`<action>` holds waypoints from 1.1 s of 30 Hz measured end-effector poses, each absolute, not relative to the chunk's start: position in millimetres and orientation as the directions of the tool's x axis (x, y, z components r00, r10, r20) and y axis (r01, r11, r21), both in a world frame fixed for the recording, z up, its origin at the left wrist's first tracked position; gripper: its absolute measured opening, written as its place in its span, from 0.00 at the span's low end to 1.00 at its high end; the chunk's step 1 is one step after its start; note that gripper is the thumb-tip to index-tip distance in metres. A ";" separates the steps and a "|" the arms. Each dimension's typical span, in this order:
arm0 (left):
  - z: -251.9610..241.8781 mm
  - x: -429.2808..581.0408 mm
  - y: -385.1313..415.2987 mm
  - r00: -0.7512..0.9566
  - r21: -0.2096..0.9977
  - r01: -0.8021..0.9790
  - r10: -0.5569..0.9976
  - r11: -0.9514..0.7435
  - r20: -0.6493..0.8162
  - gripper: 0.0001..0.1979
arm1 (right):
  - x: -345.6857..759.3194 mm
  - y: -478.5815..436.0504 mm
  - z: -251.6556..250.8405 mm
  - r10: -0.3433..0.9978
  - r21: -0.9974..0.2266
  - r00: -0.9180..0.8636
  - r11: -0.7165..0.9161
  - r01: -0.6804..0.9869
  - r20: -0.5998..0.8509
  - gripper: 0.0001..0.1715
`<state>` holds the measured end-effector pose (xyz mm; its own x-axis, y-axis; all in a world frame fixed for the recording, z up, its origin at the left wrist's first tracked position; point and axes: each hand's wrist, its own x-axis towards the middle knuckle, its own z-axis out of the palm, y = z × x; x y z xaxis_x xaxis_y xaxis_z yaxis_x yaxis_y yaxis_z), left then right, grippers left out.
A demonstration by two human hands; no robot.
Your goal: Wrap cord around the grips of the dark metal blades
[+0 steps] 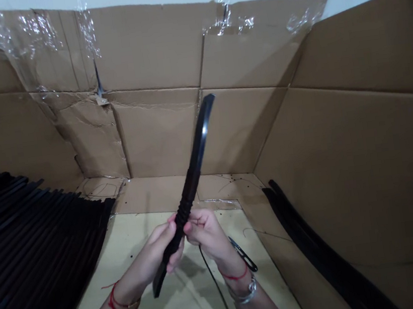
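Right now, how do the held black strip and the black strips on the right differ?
The held strip is in the left hand, right hand against it; the right strips lie untouched. The held strip has ridged wrapping midway; the right strips show none. The held strip shows both ends, while the right strips leave the frame. All look black.
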<state>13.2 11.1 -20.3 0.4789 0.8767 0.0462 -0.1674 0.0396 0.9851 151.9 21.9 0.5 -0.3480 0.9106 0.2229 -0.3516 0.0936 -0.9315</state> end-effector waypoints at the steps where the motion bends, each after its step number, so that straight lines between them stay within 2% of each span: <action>1: -21.1 14.9 11.3 0.430 0.988 -0.153 0.898 -0.025 0.089 0.25 | 149.5 21.5 -1.0 0.931 -0.928 -0.281 0.128 -0.350 0.234 0.26; 3: -21.5 16.4 11.9 0.261 0.981 -0.099 0.948 -0.164 0.185 0.27 | 144.2 19.9 -3.0 0.953 -0.918 -0.152 0.196 -0.345 0.261 0.24; 5: -20.8 14.7 12.4 0.211 0.985 -0.110 0.965 -0.132 0.153 0.27 | 141.1 17.9 -3.2 0.949 -0.919 -0.171 0.192 -0.345 0.263 0.24; 8: -19.0 10.1 12.6 0.509 0.966 -0.185 0.858 0.181 -0.063 0.31 | 140.4 14.9 -0.3 0.934 -0.942 -0.259 0.168 -0.291 0.247 0.22; 9: -18.3 9.1 12.6 0.545 0.960 -0.186 0.835 0.209 -0.076 0.32 | 140.2 14.0 0.9 0.940 -0.943 -0.225 0.193 -0.271 0.257 0.22; 10: -17.7 8.7 12.6 0.505 0.970 -0.186 0.862 0.159 -0.044 0.32 | 139.8 13.3 1.9 0.946 -0.938 -0.165 0.233 -0.256 0.280 0.21; 12: -16.8 8.7 12.2 0.268 0.987 -0.144 0.958 -0.068 0.105 0.29 | 139.4 13.2 2.8 0.943 -0.919 -0.078 0.295 -0.262 0.325 0.21; 13: -16.6 9.0 11.7 0.184 0.984 -0.108 0.970 -0.139 0.158 0.27 | 139.8 13.8 2.6 0.939 -0.912 -0.097 0.291 -0.289 0.330 0.21; 14: -16.6 9.5 11.1 0.174 0.985 -0.096 0.972 -0.143 0.159 0.25 | 140.8 14.7 2.0 0.933 -0.911 -0.158 0.260 -0.321 0.322 0.20; 16: -16.9 11.2 9.7 0.338 0.989 -0.149 0.941 0.014 0.037 0.25 | 144.1 17.0 0.5 0.908 -0.921 -0.312 0.162 -0.354 0.280 0.22; 18: -17.2 14.3 8.2 0.498 0.966 -0.197 0.866 0.166 -0.047 0.26 | 147.1 18.8 -0.4 0.903 -0.936 -0.360 0.111 -0.333 0.236 0.26; 19: -17.0 15.9 7.6 0.491 0.968 -0.203 0.870 0.148 -0.030 0.26 | 148.0 19.4 -0.3 0.922 -0.939 -0.309 0.129 -0.318 0.232 0.26; 22: -15.2 17.6 6.2 0.267 0.989 -0.087 0.954 -0.117 0.136 0.23 | 149.5 19.3 2.5 0.965 -0.933 -0.057 0.229 -0.277 0.254 0.22; 23: -14.5 16.5 5.9 0.243 0.988 -0.050 0.958 -0.147 0.154 0.22 | 150.3 18.5 4.0 0.967 -0.935 -0.041 0.232 -0.269 0.251 0.22; 24: -14.1 14.8 5.9 0.290 0.993 -0.047 0.949 -0.112 0.121 0.22 | 151.3 17.3 5.6 0.967 -0.941 -0.076 0.214 -0.263 0.241 0.22; 26: -14.5 11.5 6.4 0.509 0.990 -0.109 0.860 0.086 -0.018 0.24 | 153.4 13.7 8.5 0.954 -0.956 -0.194 0.182 -0.230 0.228 0.22; 28: -16.2 10.6 7.4 0.607 0.972 -0.149 0.793 0.184 -0.057 0.27 | 153.4 10.2 9.8 0.949 -0.953 -0.174 0.230 -0.197 0.264 0.22; 31: -19.2 12.9 8.8 0.369 0.986 -0.159 0.924 -0.048 0.105 0.24 | 150.2 9.1 7.5 0.949 -0.930 -0.037 0.300 -0.213 0.314 0.22; 32: -19.9 13.3 9.1 0.331 0.984 -0.161 0.935 -0.073 0.124 0.24 | 149.4 10.2 5.9 0.952 -0.931 -0.079 0.267 -0.250 0.295 0.23; 33: -20.4 13.2 9.3 0.363 0.985 -0.173 0.928 -0.023 0.085 0.24 | 148.9 11.8 4.2 0.950 -0.934 -0.165 0.212 -0.288 0.266 0.24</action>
<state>13.2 9.3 -20.4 0.3632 0.9278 0.0851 -0.1726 -0.0228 0.9847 148.9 11.8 4.2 -0.1647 0.9498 0.2660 -0.2884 0.2116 -0.9339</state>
